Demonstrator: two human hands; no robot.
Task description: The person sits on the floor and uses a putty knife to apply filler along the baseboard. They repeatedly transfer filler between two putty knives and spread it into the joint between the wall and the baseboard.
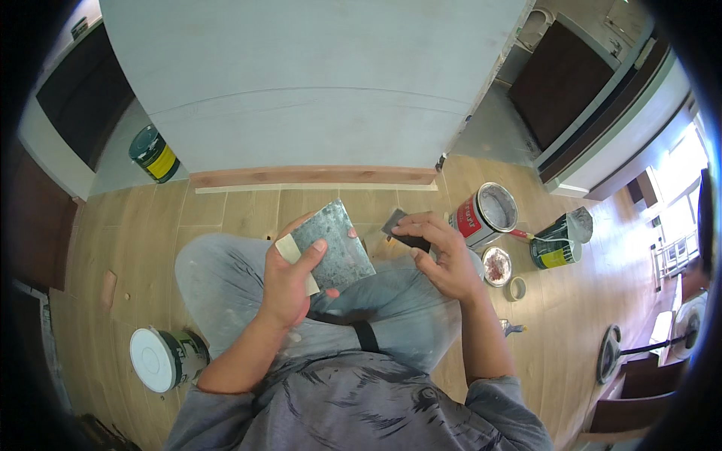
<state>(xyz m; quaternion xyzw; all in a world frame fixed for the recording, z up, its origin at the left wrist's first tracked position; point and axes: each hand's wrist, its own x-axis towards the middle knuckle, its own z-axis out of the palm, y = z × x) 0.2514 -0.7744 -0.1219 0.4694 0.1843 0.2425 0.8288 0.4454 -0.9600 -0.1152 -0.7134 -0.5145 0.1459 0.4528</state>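
Two scrapers sit in the person's hands above the lap: the left hand point(289, 282) is clamped on a wide, grey-smeared scraper blade point(335, 244) with a pale handle, and the right hand point(436, 255) pinches what looks like a small dark putty knife point(402, 229). On the wooden floor point(226, 214) beside the right hand stands an open red tin point(485, 214), its lid point(497, 266) and a tape roll point(515, 289) nearby.

The person wears a grey short-sleeved shirt point(353, 406) with dark brush-like streaks, pale grey paint-flecked trousers point(226, 278) and a black belt strap point(365, 334) toward six o'clock; both forearms are bare of sleeves.
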